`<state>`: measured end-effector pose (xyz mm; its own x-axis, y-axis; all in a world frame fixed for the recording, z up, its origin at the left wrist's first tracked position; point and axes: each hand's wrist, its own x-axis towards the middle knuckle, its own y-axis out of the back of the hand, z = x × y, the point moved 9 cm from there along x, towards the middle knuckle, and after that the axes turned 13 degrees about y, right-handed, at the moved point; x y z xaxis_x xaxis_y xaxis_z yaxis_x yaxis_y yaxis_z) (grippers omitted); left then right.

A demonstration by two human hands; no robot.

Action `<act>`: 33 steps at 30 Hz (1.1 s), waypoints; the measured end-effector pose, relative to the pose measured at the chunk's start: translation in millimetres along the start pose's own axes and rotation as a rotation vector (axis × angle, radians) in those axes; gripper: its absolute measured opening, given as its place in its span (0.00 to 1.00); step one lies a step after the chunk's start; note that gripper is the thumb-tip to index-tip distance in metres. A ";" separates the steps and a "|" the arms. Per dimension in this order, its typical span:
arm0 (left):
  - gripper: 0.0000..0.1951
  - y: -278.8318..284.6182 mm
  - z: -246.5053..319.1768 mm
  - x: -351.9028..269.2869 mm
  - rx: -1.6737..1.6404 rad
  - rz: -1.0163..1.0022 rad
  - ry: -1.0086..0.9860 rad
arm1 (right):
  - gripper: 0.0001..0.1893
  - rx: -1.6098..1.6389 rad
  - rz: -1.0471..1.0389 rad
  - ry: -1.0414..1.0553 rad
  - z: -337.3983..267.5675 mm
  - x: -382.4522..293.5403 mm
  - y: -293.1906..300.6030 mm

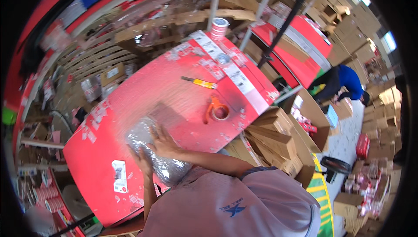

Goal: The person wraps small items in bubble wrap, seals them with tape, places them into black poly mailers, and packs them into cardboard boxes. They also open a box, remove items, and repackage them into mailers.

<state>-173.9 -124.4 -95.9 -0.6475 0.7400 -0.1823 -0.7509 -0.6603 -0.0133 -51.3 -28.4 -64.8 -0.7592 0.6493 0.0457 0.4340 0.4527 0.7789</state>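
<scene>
A package wrapped in shiny clear plastic film (pixel 173 170) lies at the near edge of a red-topped table (pixel 130 100), close against my torso. My right hand (pixel 165 143) rests flat on its upper side with the fingers spread. Lower down, my left hand (pixel 142 161) touches the package's left side, its fingers apart. Farther across the tabletop are an orange tape dispenser (pixel 209 108) with a roll of tape (pixel 220 111) and a yellow utility knife (pixel 204 83). A white label or card (pixel 120 176) lies left of my left hand.
Tape rolls (pixel 219 29) stand stacked at the far corner, with a single roll (pixel 223 58) nearer. Cardboard boxes (pixel 281 139) crowd the right side. Wooden pallets (pixel 94 57) lie beyond the table. Another person in blue (pixel 349 80) bends over at the right, near another red table (pixel 294 54).
</scene>
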 end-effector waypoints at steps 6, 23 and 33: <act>0.35 -52.7 -13.3 46.8 0.420 0.029 -0.080 | 0.34 0.030 0.325 0.105 62.4 10.0 62.1; 0.16 -557.0 -162.4 -125.1 -0.192 -0.620 1.127 | 0.11 -0.265 0.343 -0.112 368.6 -307.6 284.3; 0.14 -584.6 -110.7 -111.2 0.201 -0.661 0.283 | 0.16 -0.114 -0.063 0.280 395.2 -189.6 324.1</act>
<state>351.4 165.1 -176.7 -0.0150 0.8955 -0.4448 -0.9989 -0.0332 -0.0330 425.0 236.7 -68.3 -0.8938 0.4213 0.1537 0.3370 0.4049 0.8500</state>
